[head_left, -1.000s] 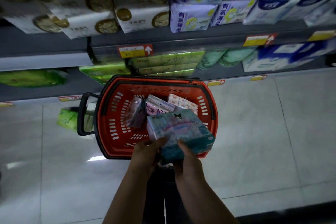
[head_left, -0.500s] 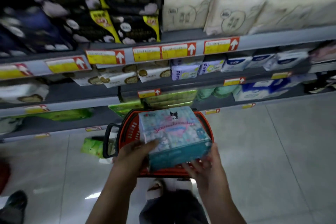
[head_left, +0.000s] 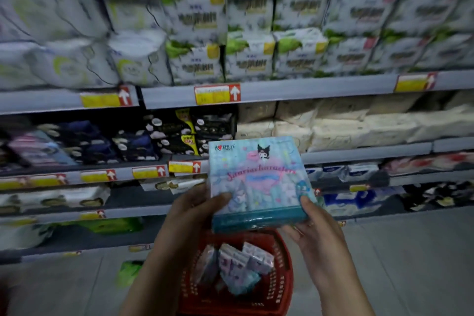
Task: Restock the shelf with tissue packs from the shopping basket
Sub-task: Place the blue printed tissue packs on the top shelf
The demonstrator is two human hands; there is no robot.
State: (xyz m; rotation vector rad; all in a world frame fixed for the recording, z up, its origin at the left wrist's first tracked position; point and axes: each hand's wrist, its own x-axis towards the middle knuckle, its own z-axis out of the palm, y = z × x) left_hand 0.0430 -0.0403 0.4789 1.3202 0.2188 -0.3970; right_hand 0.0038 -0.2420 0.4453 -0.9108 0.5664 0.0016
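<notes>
The tissue pack (head_left: 257, 177) is a square, pale-blue block with cartoon figures, pink lettering and a teal lower edge — held between both hands above the red shopping basket (head_left: 283, 287). The left hand (head_left: 191, 210) grips its left side, the right hand (head_left: 311, 223) its lower right corner. Ahead, the shelf (head_left: 333, 155) rows look crowded — more packs lie in the basket.
</notes>
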